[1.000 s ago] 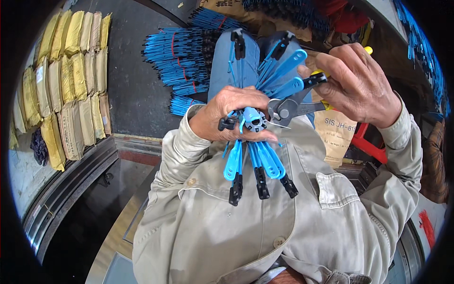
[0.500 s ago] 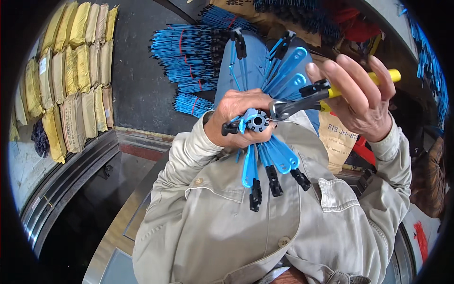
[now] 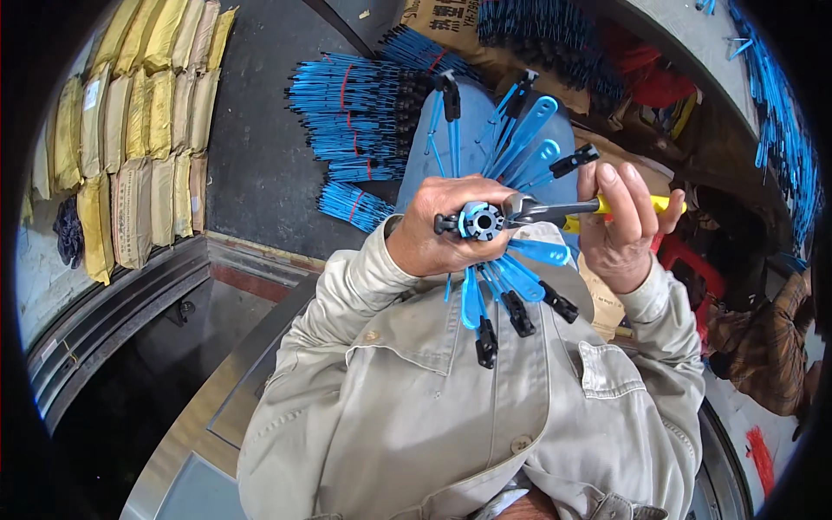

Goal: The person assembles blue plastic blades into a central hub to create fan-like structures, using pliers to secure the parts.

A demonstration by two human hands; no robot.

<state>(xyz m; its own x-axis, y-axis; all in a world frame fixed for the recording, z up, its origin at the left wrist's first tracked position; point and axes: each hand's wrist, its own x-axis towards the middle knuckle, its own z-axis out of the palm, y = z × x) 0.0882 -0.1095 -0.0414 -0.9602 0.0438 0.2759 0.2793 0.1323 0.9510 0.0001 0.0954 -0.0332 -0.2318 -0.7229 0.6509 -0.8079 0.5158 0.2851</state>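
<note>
My left hand (image 3: 433, 212) is wrapped round a ringed hub (image 3: 482, 223) with a dark centre hole and black slots in its rim. Flat blue arms (image 3: 529, 126) and thin blue rods fan out from around it, above and below the fist. Black clip-like end pieces (image 3: 519, 314) cap several of them. My right hand (image 3: 626, 225) grips pliers (image 3: 598, 205) by their yellow handles. Their metal jaws meet the hub's right edge; the exact bite is too small to make out. One black-tipped arm lies just above the pliers.
Bundles of blue rods (image 3: 347, 113), tied with red bands, lie beyond my left hand. Yellow and tan packets (image 3: 130, 130) are stacked at the left. More blue rods (image 3: 784, 130) hang at the far right, and a brown printed sack (image 3: 442, 22) lies at the back.
My right hand has moved left and slightly down, closing round the handles from a looser, spread hold. The plier jaws have turned more level against the hub, which has shifted slightly right.
</note>
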